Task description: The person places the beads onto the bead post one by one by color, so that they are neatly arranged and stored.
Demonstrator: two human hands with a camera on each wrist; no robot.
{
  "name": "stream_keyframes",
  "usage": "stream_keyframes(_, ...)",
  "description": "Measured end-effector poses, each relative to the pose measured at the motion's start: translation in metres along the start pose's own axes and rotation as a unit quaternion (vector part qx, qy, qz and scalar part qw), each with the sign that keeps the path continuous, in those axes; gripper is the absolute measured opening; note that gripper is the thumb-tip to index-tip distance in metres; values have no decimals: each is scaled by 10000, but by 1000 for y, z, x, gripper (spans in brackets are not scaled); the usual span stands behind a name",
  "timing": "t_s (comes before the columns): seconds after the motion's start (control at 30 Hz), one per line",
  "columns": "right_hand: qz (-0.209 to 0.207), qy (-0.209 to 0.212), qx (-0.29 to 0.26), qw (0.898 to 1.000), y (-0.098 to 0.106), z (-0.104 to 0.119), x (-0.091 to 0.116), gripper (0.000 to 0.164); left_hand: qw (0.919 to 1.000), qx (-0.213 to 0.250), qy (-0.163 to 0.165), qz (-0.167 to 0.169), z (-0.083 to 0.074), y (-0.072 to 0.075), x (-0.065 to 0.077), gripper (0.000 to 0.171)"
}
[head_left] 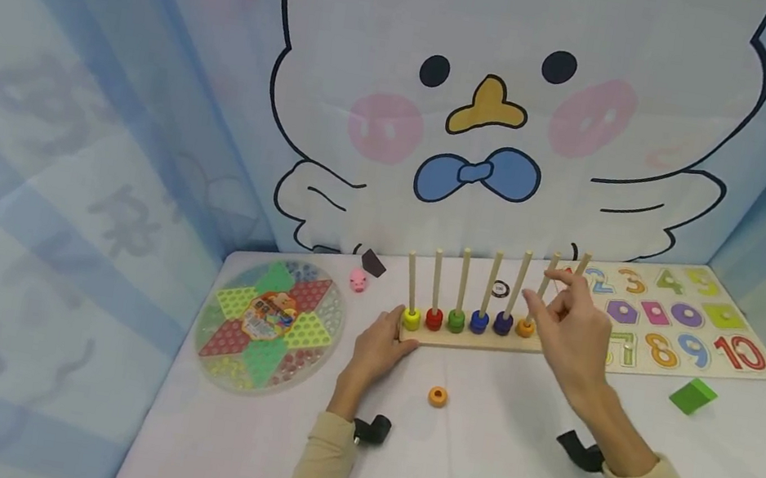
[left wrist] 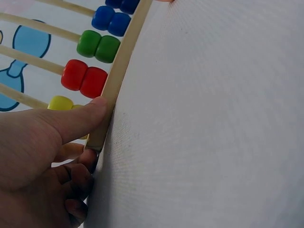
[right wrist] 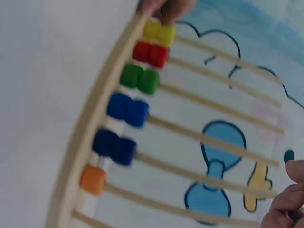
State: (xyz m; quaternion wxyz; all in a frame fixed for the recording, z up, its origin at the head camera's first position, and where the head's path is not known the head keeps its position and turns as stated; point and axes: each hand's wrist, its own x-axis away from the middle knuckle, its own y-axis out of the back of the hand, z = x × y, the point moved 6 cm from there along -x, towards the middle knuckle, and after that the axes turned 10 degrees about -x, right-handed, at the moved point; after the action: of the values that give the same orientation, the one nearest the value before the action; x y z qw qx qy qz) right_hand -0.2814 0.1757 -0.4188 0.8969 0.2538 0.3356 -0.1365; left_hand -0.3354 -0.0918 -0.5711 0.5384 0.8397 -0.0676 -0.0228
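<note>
A wooden peg abacus (head_left: pixel 464 340) stands on the table with a row of upright pegs. Yellow, red (left wrist: pixel 84 78), green (left wrist: pixel 98 46), blue (right wrist: pixel 128 109) and dark blue (right wrist: pixel 114 146) beads sit in pairs at the peg bottoms; a single orange bead (right wrist: pixel 93 180) is on the following peg. My left hand (head_left: pixel 378 346) grips the left end of the base, thumb along its front edge. My right hand (head_left: pixel 573 333) is raised near the upper part of the orange bead's peg, thumb and index finger apart, no bead visible between them. Another orange bead (head_left: pixel 437 397) lies on the table in front.
Left of the abacus lies a round Chinese checkers board (head_left: pixel 316 361), with a pink pig figure (head_left: pixel 358 280) and a dark block (head_left: pixel 374 262) behind. A number puzzle board (head_left: pixel 694 368) lies at the right, partly behind my right hand. A green block (head_left: pixel 693 396) sits before it.
</note>
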Motion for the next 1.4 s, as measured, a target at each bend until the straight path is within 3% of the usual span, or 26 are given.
stream_keyframes(0.07,517,-291,-436,9973,-20,1,20,35,10000,-9,11,2,0,1,-1,73)
stream_keyframes(0.13,1362,-841,-692,9847,-45,0,42,33,10000,6,12,-12,-1,2,-1,73)
stream_keyframes(0.23,2779,-1669,-828,9424,-80,-6,75,38,10000,6,15,-54,-3,4,-2,73)
stream_keyframes(0.3,3443,-1949,-771,9152,-96,-9,91,44,10000,-10,30,-63,-3,4,-2,73)
stream_keyframes(0.37,3830,-2047,-752,8977,-105,-12,102,47,10000,-41,42,-43,-4,3,-2,73)
stream_keyframes(0.47,4053,-1946,-664,8907,-111,-14,109,42,10000,-57,49,-29,-4,2,-1,73)
stream_keyframes(0.73,3881,-1821,-350,9028,-112,-16,109,27,10000,14,92,7,-5,2,-1,73)
stream_keyframes(0.87,3499,-1770,-136,9198,-99,-11,95,30,10000,21,77,37,-4,1,-1,73)
stream_keyframes(1.0,2850,-1397,-39,9483,-73,-1,62,34,10000,-17,2,-27,-4,2,-1,73)
stream_keyframes(1.17,1764,-910,153,9800,-26,5,8,36,9998,35,-95,-143,-3,5,-2,73)
stream_keyframes(1.27,1210,-699,381,9895,1,7,-19,37,9999,33,-71,-108,-2,4,-2,72)
stream_keyframes(1.4,695,-572,632,9939,25,9,-45,41,10000,26,-36,-58,-1,2,0,72)
